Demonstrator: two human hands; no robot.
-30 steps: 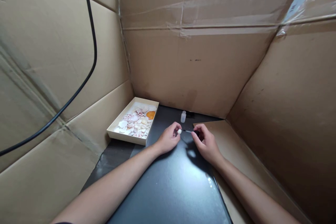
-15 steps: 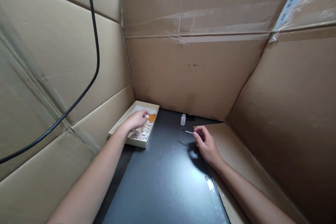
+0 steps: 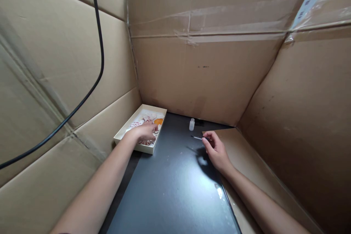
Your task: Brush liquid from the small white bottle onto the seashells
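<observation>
My left hand reaches into a shallow white tray of seashells at the back left of the black tabletop. Its fingers curl down among the shells; whatever they may grip is hidden. My right hand rests on the table to the right, pinching a thin brush whose tip points left. A small clear bottle stands just behind the brush tip, near the back wall.
Cardboard walls enclose the table on the left, back and right. A black cable hangs across the left wall. A cardboard sheet lies on the table's right side under my right hand.
My left hand left the table's middle, where it held a small white shell by the brush, went to the tray, and now dips lower among the shells. The right hand stays put.
</observation>
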